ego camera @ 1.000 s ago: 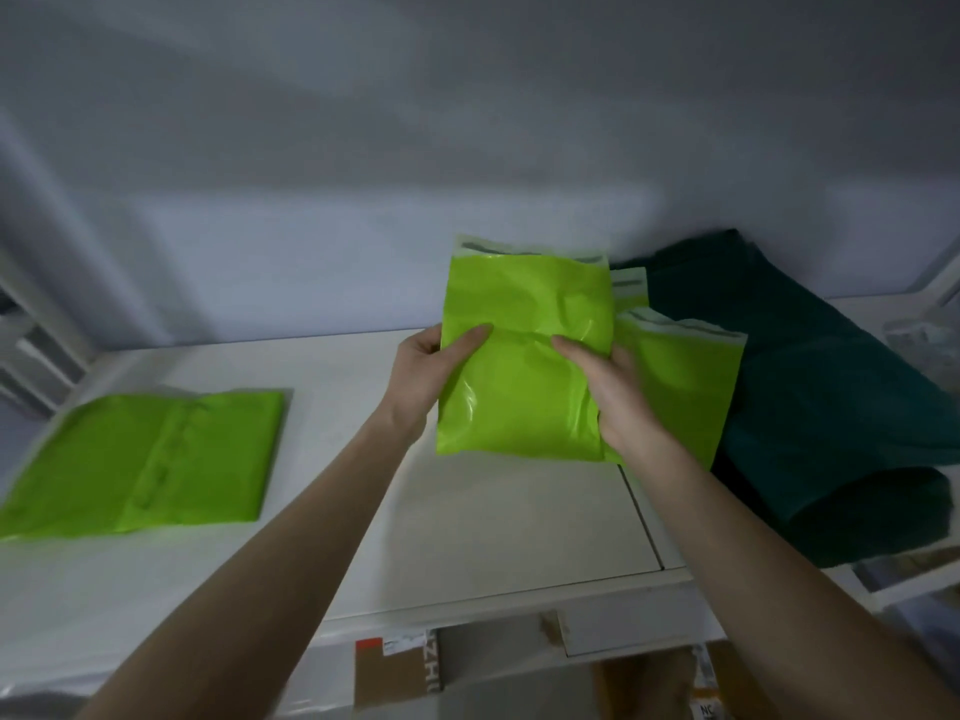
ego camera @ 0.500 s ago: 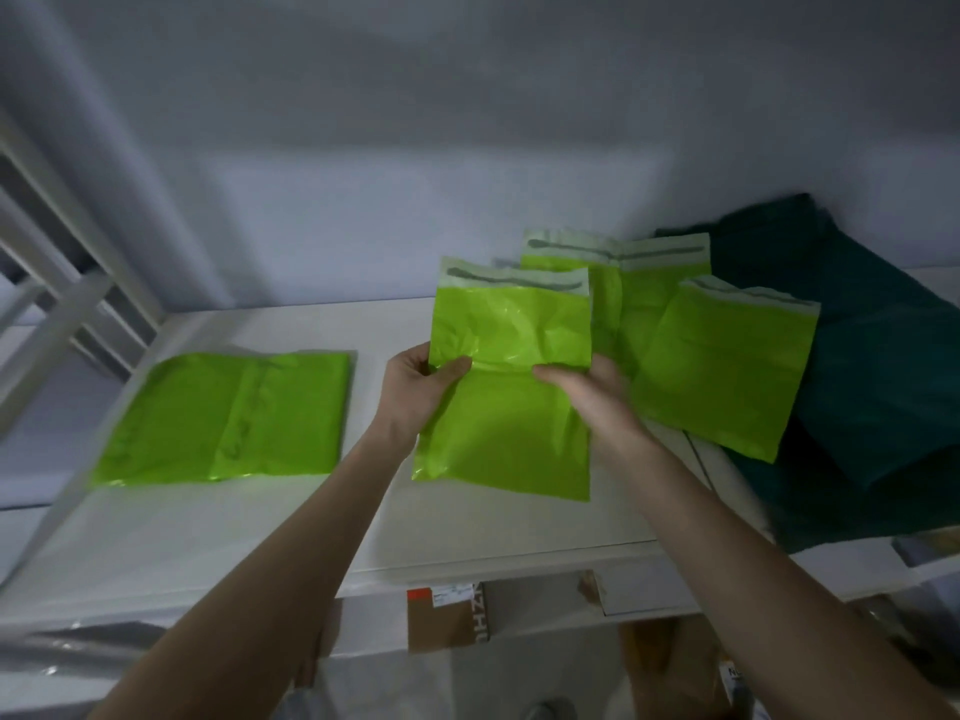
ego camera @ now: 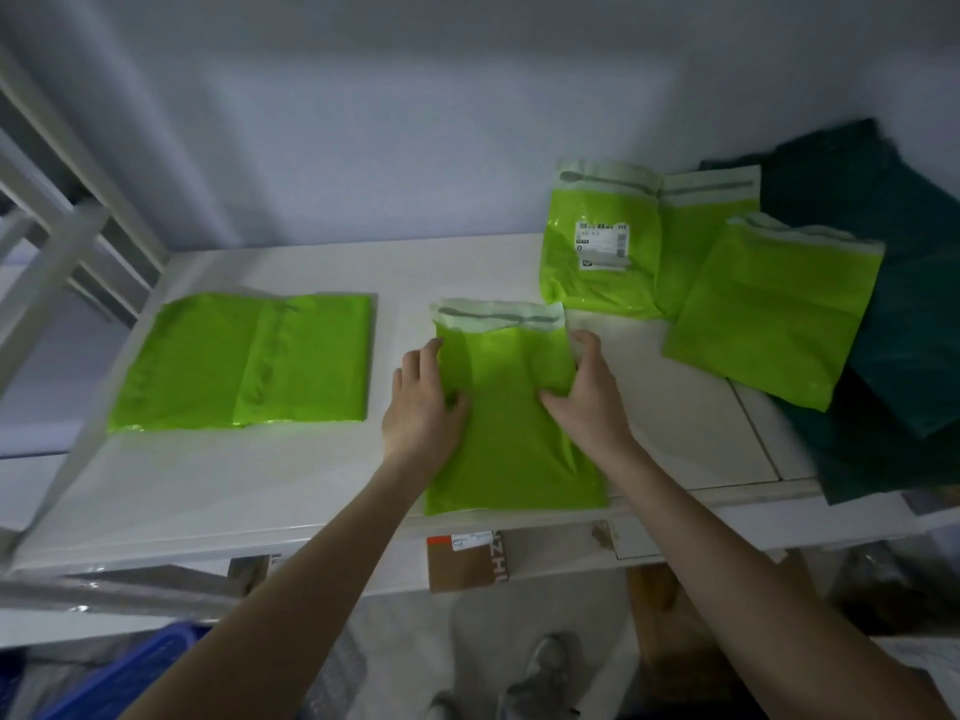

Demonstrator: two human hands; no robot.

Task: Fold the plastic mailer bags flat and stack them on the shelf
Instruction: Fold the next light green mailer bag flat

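Note:
A lime-green mailer bag (ego camera: 511, 439) lies flat on the white shelf (ego camera: 270, 480), its pale adhesive flap at the far end. My left hand (ego camera: 423, 407) grips its left edge, thumb on top. On the opposite edge my right hand (ego camera: 587, 392) holds it the same way. A folded green mailer (ego camera: 244, 363) rests to the left. Three more unfolded green mailers (ego camera: 602, 252) (ego camera: 696, 241) (ego camera: 774, 314) lie at the back right, one bearing a white label.
A pile of dark green bags (ego camera: 904, 304) fills the shelf's right end. White frame bars (ego camera: 57, 241) rise at the left. Below the shelf are a cardboard box (ego camera: 467, 561), a blue crate (ego camera: 135, 678) and my shoes on the floor.
The mailer was held up in the air; now both hands have lowered it flat onto the shelf, nearer the front edge. The view has tilted down and shifted left.

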